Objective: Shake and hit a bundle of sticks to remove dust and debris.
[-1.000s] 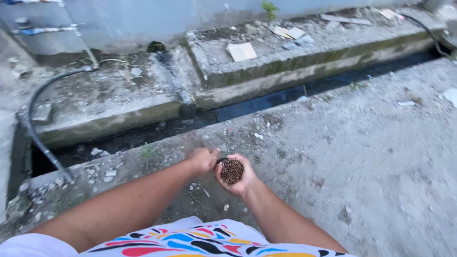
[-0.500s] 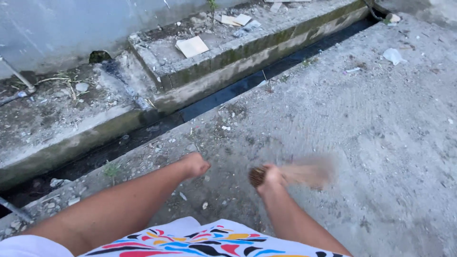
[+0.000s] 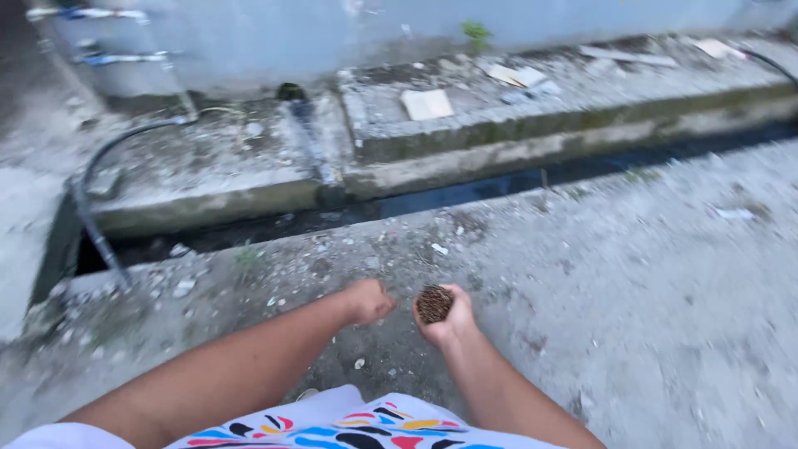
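Right hand [image 3: 445, 320]: grip wrapped around the butt end of a bundle of thin brown sticks [image 3: 434, 303], fingers pressed tight around it; the cut ends of the sticks face up toward the camera as a round, dark brown, speckled disc.
Bundle of sticks: sits in the right hand, low in the middle of the view, above the concrete ground [image 3: 665, 291]; only the gripped end shows, the rest is hidden under the hand.
Left hand [image 3: 370, 301]: curled into a loose fist, fingers pressed together, just beside the right hand and apart from the bundle; whether anything lies inside it I cannot tell.
Arms: both forearms bare, reaching forward from the bottom edge over a white garment with red, blue, yellow and black shapes [image 3: 366, 424].
Ground: rough grey concrete strewn with small stones and scraps of litter.
Drain channel [image 3: 465, 191]: a narrow dark gutter with water running across the view beyond the hands, well apart from them.
Raised concrete ledge [image 3: 532, 116]: on the far side of the channel, mossy along its edge, with flat pieces of cardboard [image 3: 426, 104] lying on it.
Black hose [image 3: 91, 208]: curves down on the left into the channel.
Wall [image 3: 332, 33]: pale grey, behind the ledge, with a small green plant [image 3: 475, 33] at its foot.
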